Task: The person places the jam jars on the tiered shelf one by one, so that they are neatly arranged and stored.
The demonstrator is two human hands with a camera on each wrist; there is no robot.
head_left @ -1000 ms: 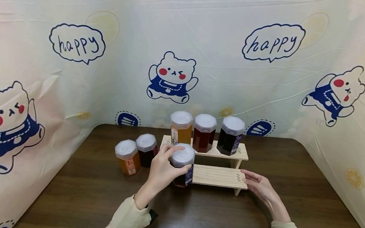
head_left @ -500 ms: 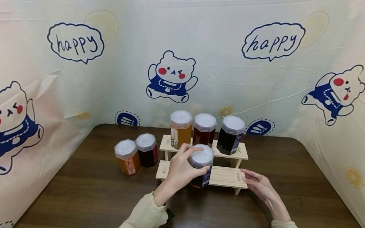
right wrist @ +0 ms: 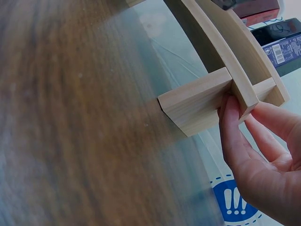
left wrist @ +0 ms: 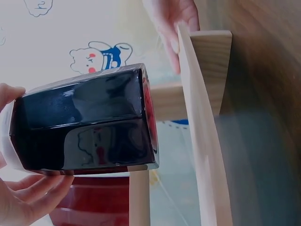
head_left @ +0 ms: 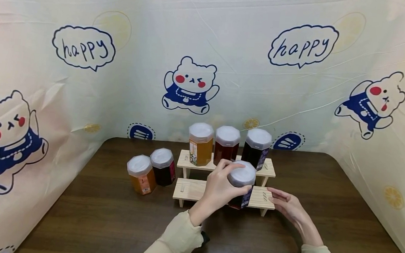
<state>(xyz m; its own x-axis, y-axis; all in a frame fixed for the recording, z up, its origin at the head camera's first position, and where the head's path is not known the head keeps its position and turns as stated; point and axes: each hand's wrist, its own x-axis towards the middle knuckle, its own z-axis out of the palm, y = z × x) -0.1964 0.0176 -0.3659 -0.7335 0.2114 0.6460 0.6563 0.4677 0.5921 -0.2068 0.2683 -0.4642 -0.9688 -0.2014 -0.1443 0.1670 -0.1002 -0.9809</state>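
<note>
Shifted rightward since the earlier frame: the left hand (head_left: 220,186) and the held jar (head_left: 243,178) it grasps (roughly upright, its base apart from the lower shelf (head_left: 191,189)), at that shelf's right half. The right hand (head_left: 290,208) pinches the shelf's right end. Step in hand, apparently: positioning the jar; the next move likely calls for level lowering. Count: two shelves; six jars, namely one held, three upper jars (head_left: 226,147) on the upper shelf (head_left: 183,157), two table jars (head_left: 143,177) on the table (head_left: 109,222).

Soft lt; shiny jar (left wrist: 84,123); R wrist: tbl (right wrist: 80,117) blurry.
</note>
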